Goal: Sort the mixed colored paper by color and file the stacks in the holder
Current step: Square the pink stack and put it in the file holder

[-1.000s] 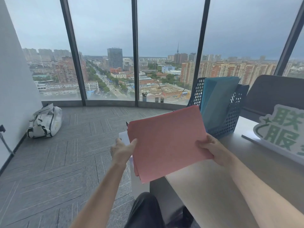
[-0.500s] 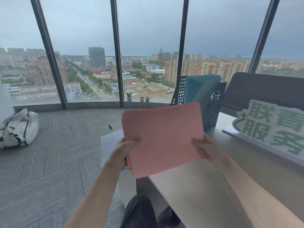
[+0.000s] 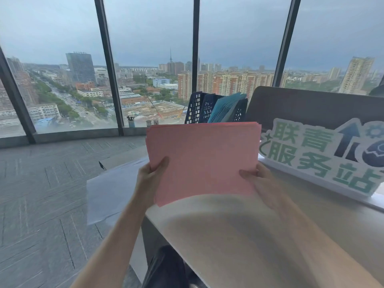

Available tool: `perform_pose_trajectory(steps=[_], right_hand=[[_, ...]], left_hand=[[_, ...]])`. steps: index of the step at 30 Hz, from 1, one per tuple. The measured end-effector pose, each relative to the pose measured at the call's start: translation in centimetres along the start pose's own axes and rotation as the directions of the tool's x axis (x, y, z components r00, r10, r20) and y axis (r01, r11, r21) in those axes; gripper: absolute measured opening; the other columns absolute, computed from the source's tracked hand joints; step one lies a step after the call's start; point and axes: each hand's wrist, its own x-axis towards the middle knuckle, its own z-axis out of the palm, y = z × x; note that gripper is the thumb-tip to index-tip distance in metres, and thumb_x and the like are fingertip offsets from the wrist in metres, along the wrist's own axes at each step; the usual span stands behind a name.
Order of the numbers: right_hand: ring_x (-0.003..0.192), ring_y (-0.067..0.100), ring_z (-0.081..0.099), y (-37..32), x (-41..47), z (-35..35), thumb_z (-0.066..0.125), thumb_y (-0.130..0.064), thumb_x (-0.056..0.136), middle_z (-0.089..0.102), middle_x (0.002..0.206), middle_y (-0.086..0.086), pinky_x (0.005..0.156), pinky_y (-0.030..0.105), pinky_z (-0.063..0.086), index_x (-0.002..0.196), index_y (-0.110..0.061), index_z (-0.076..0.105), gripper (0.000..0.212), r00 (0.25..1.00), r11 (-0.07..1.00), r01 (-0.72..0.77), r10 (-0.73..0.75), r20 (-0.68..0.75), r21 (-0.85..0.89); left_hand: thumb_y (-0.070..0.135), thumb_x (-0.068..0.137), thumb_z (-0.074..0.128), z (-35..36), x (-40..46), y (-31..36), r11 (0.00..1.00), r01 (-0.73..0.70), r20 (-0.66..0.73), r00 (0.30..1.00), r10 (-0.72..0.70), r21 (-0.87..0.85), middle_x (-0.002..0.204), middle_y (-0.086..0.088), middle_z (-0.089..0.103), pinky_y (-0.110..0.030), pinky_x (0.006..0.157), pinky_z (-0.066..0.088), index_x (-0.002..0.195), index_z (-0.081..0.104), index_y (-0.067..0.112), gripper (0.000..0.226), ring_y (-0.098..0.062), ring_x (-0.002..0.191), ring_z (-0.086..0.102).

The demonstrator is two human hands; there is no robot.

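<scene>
A stack of pink paper (image 3: pixel 204 161) stands nearly upright above the desk, held by both hands. My left hand (image 3: pixel 150 174) grips its lower left edge, thumb on the front. My right hand (image 3: pixel 256 180) grips its lower right edge. Behind the stack stands a dark blue mesh file holder (image 3: pixel 199 108) with several slots. Blue paper (image 3: pixel 225 108) leans in its right slot; the left slots look empty. The pink stack hides the holder's base.
The beige desk (image 3: pixel 239 235) runs from the stack toward me. A white sign with green characters (image 3: pixel 320 154) stands on the desk at right, before a dark panel (image 3: pixel 311 104). Grey floor and tall windows lie to the left. A white sheet (image 3: pixel 110 190) lies beside the desk.
The pink stack has swung from tilted to squared and upright, directly in front of the holder. The view has turned right, so the white bag on the floor has left the frame.
</scene>
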Motion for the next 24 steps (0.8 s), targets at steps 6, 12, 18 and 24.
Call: perform_pose_trajectory(steps=[6,12,18,24], right_hand=[[0.111,0.023,0.069,0.1,-1.5,-1.2,0.068,-0.017,0.094,0.072,0.122,0.004,0.089,0.037,0.054,0.133,-0.017,0.058,0.041,0.999,1.000,0.009,-0.008,-0.052,0.004],[0.103,0.022,0.071,-0.5,-1.0,-0.7,0.061,-0.008,0.097,0.074,0.113,0.002,0.070,0.024,0.057,0.129,-0.013,0.058,0.032,0.992,1.000,0.018,-0.019,-0.121,-0.005],[0.110,0.020,0.069,-0.8,-0.6,-0.4,0.064,-0.012,0.096,0.072,0.120,0.003,0.083,0.032,0.058,0.132,-0.012,0.057,0.037,0.983,0.996,0.082,-0.084,-0.165,-0.020],[0.109,0.014,0.068,-1.5,-0.2,0.0,0.062,-0.011,0.098,0.069,0.123,0.000,0.083,0.027,0.056,0.136,-0.018,0.052,0.040,0.980,0.993,0.118,-0.115,-0.163,0.013]], left_hand=[[0.028,0.084,0.078,1.1,-0.6,-1.2,0.993,0.037,0.069,0.997,-0.045,0.113,0.087,-0.010,0.077,-0.043,0.074,0.057,0.087,0.076,0.010,0.018,-0.025,0.075,0.071],[0.023,0.082,0.079,1.7,-0.1,-1.1,0.984,0.011,0.027,1.000,-0.016,0.178,0.079,-0.002,0.077,-0.041,0.071,0.060,0.086,0.075,0.013,0.012,-0.021,0.069,0.072],[0.025,0.073,0.085,1.3,0.1,-0.6,0.998,0.006,0.081,0.997,-0.011,0.059,0.088,-0.008,0.077,-0.044,0.074,0.059,0.089,0.076,0.012,0.023,-0.027,0.079,0.072],[0.032,0.063,0.088,0.9,0.2,-1.6,0.998,0.019,0.160,0.987,-0.030,0.068,0.098,-0.009,0.077,-0.046,0.084,0.057,0.093,0.079,0.017,0.035,-0.028,0.089,0.072]])
